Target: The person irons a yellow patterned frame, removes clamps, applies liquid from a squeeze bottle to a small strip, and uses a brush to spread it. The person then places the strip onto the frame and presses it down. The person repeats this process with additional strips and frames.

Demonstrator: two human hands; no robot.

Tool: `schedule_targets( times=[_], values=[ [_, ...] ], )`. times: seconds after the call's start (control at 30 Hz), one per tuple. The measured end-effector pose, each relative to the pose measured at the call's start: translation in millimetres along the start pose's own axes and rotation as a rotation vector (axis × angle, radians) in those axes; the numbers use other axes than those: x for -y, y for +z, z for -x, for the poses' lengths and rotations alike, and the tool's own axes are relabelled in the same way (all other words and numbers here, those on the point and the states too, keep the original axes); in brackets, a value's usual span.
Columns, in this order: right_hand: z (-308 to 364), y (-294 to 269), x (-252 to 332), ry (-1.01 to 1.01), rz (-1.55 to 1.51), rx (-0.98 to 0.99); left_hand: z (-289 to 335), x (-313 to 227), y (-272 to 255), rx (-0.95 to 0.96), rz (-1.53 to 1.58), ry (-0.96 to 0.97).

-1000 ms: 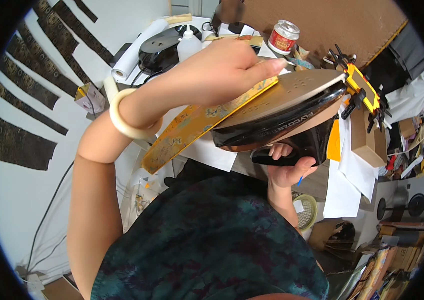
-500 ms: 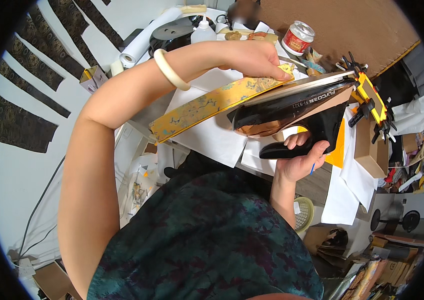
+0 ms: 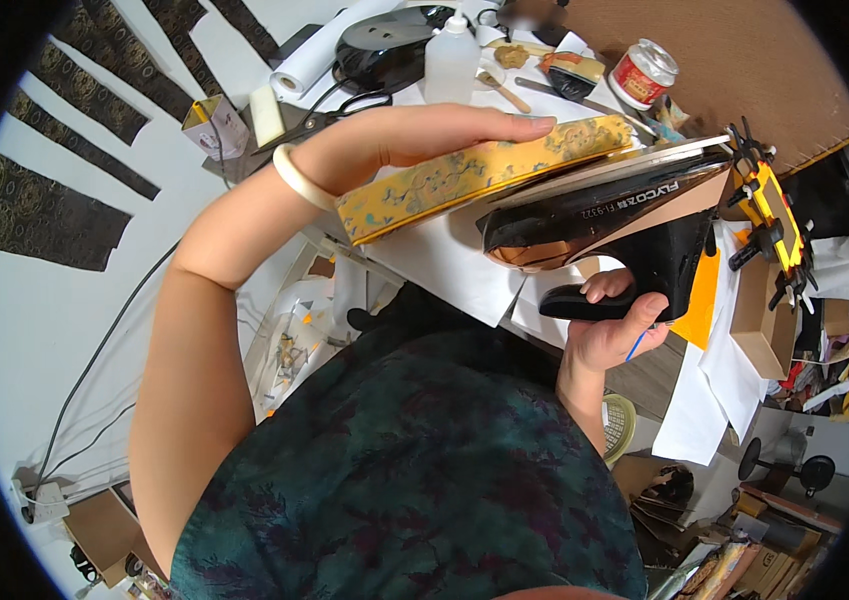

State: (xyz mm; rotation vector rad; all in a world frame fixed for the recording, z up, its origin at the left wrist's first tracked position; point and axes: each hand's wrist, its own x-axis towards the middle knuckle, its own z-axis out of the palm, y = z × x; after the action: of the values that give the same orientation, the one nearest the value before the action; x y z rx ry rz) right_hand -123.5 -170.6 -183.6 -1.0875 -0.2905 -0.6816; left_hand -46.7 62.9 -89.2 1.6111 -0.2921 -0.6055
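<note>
In my right hand (image 3: pixel 609 342) is a black clothes iron (image 3: pixel 599 215), its fingers wrapped round the handle. The iron is tipped so that its pale soleplate (image 3: pixel 634 160) faces up and away from me. Against or just beside that plate lies a stiff-looking yellow strip (image 3: pixel 484 178) with a blue-grey floral pattern. My left hand (image 3: pixel 429 135), with a cream bangle (image 3: pixel 302 178) at the wrist, holds the strip from its far side. One digit stretches along the top edge; the other fingers are hidden behind it.
White paper (image 3: pixel 454 265) covers part of the table below. Behind stand a squeeze bottle (image 3: pixel 452 60), black scissors (image 3: pixel 329 118) and a red-labelled jar (image 3: pixel 642 75). A yellow-and-black clamp-like device (image 3: pixel 772 215) is at the right, above an open cardboard box (image 3: pixel 764 325).
My left hand has shifted from the strip's right end back toward its left part. The strip now sits further right along the iron. My right hand keeps its hold; the view has moved slightly.
</note>
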Motion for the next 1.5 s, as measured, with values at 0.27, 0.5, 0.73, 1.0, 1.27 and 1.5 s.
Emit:
schedule_targets(
  times=[0.27, 0.5, 0.73, 1.0, 1.27, 1.5],
  values=[
    [25, 26, 5, 0.103, -0.006, 0.150, 53, 21, -7, 0.069, -0.042, 0.334],
    [6, 33, 13, 0.076, 0.134, 0.241, 44, 7, -10, 0.037, 0.044, 0.203],
    [-142, 79, 70, -0.348, 0.319, 0.503, 75, 57, -24, 0.005, 0.578, 0.534],
    [-300, 333, 31, -0.649, 0.705, 1.517, 96, 96, -13, -0.450, 0.880, 0.444],
    [-294, 406, -202, -0.857, 1.068, 1.670, 155, 214, -26, -0.568, 1.432, 0.649],
    [-298, 367, -300, -0.604, 1.001, 1.738, 161, 218, -39, -0.768, 1.520, 0.513]
  ],
)
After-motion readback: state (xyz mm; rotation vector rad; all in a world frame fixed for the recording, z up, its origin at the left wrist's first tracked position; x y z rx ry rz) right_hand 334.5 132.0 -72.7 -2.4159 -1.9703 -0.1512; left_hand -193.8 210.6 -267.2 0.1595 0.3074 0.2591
